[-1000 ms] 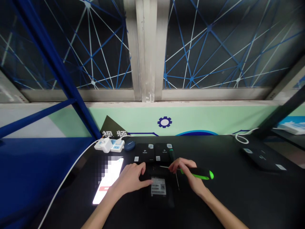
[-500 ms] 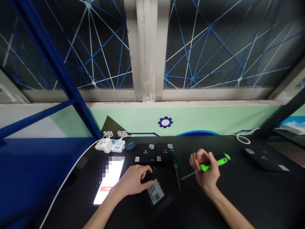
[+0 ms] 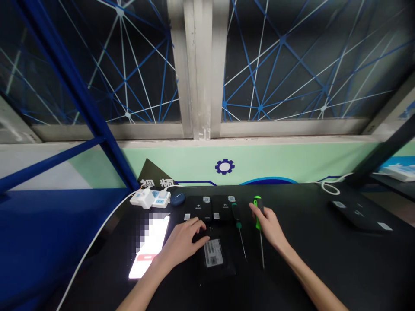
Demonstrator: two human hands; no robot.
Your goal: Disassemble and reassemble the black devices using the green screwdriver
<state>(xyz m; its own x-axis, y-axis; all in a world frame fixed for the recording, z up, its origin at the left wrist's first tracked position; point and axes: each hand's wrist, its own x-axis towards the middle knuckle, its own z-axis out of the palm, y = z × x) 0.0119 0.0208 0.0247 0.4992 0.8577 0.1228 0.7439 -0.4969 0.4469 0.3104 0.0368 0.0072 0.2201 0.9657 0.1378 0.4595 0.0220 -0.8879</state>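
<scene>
A flat black device with a white printed label lies on the dark table, its outline partly lost against the tabletop. My left hand curves over its upper left side, thumb by the label and fingers bent. My right hand grips the handle of a green-and-black screwdriver, whose shaft points toward me. Between the two hands lies a second screwdriver, thinner, with a dark green handle.
Two black boxes sit side by side behind my left hand. A lit screen lies left, with a white power strip and a dark blue mouse behind it. Another black device lies far right.
My right hand has turned the green screwdriver from slanting sideways to pointing toward me, and moved it left. The labelled device has turned slightly under my left hand, which is nearly still.
</scene>
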